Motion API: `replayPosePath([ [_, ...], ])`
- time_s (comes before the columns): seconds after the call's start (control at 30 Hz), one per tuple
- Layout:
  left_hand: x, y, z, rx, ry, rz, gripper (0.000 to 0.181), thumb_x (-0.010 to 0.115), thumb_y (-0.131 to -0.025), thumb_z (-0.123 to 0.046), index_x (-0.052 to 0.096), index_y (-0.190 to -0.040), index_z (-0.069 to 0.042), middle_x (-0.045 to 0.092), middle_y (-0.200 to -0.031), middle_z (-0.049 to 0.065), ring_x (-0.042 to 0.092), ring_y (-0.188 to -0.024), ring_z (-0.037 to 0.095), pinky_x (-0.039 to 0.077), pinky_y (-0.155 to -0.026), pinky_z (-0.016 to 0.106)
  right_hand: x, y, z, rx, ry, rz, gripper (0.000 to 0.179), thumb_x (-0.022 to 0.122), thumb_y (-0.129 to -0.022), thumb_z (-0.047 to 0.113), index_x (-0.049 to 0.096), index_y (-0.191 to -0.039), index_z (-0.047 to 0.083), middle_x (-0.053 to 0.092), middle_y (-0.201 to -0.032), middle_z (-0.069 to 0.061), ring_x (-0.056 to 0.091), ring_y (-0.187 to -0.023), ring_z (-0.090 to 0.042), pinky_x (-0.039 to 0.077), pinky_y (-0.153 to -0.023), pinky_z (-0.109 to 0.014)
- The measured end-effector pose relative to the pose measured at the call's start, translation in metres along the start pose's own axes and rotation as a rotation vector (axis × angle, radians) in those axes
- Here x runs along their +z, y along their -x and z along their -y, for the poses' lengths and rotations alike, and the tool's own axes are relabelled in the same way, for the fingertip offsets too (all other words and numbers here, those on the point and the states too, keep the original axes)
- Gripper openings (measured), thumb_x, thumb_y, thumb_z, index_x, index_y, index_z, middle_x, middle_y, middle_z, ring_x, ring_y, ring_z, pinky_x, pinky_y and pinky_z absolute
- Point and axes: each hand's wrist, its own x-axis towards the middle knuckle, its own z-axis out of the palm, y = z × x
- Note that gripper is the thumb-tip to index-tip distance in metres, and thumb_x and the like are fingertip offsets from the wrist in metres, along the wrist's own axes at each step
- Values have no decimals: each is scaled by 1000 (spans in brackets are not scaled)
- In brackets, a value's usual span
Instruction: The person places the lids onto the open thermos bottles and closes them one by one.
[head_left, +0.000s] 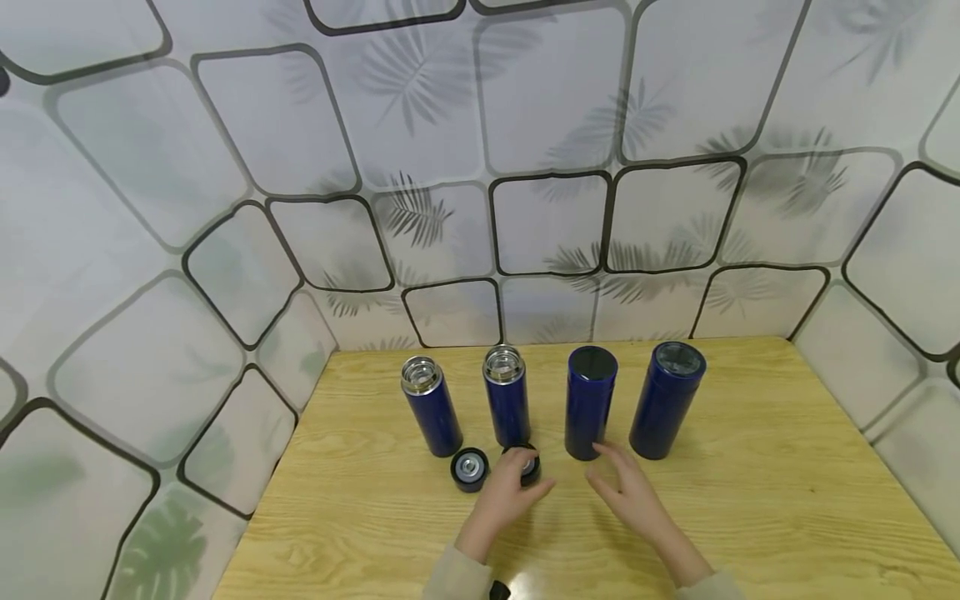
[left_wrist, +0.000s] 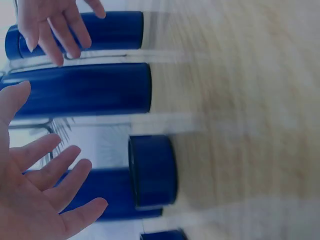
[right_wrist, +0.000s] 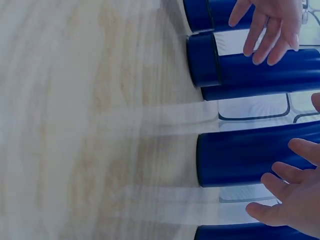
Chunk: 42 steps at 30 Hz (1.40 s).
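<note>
My left hand [head_left: 504, 493], fingers spread and slightly bent, hovers over a dark blue bottle lid [head_left: 532, 472] and partly covers it in the head view. Behind that lid stands an uncapped blue thermos bottle [head_left: 510, 412], its steel mouth showing. My right hand [head_left: 632, 493] holds nothing; its loosely parted fingers are in front of a capped blue thermos [head_left: 588, 408], overlapping its base in the head view. In the left wrist view, the lid [left_wrist: 154, 171] sits apart from the left fingertips. The right wrist view shows the right fingers [right_wrist: 281, 189] before the capped bottle [right_wrist: 245, 156].
Another uncapped bottle [head_left: 437, 421] leans leftward in the head view, with a second lid [head_left: 469, 469] in front of it. At the right stands one more capped bottle [head_left: 666, 408]. A patterned wall covering [head_left: 551, 225] rises behind the wooden table [head_left: 787, 492].
</note>
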Motion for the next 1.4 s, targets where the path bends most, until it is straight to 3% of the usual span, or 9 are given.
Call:
replayPosePath([
  [0.1,0,7,6,-3,28,-51,42,63,-82,-30,57,-107,3,59,-102,12,55,-94,23,44,-79,32,3,3,0,39,-19,23,43,61,-83,15,49,-117,-9,44,-118,-30,40,-109,-45,34,-84,-57],
  [0.27,1,18,17,38,67,-160,34,65,-80,-23,59,-98,5,61,-92,14,58,-84,24,46,-75,32,9,7,-1,34,-20,29,42,61,-82,12,49,-116,-10,46,-116,-30,41,-108,-45,34,-85,-55],
  [0.37,1,23,21,39,94,-180,32,65,-81,-21,59,-96,6,61,-90,15,58,-83,25,46,-74,32,12,8,-2,36,-14,25,41,62,-82,11,50,-115,-10,45,-116,-31,40,-109,-46,33,-86,-56],
  [0.63,-3,33,28,-62,181,-159,31,65,-81,-18,58,-98,7,61,-93,17,58,-85,29,47,-75,36,20,9,-1,23,-38,44,40,62,-81,10,50,-113,-12,48,-114,-28,42,-108,-44,34,-86,-54],
  [0.93,-6,40,33,-129,315,-131,34,63,-82,-17,54,-99,10,57,-96,22,56,-88,38,49,-70,34,29,7,-3,36,-51,45,36,63,-80,9,53,-109,-10,53,-108,-21,48,-103,-37,37,-84,-49],
  [1.23,-9,44,36,-162,297,-127,37,63,-82,-18,53,-101,12,57,-99,22,56,-88,37,49,-72,33,38,2,-1,4,-50,45,35,66,-77,7,55,-105,-9,55,-104,-18,51,-97,-34,40,-81,-46],
  [1.4,-10,45,35,-158,278,-138,37,63,-82,-19,54,-101,11,58,-97,21,56,-87,36,49,-71,33,45,-8,1,64,-52,118,43,69,-75,12,53,-110,-8,54,-108,-19,50,-99,-36,39,-83,-45],
])
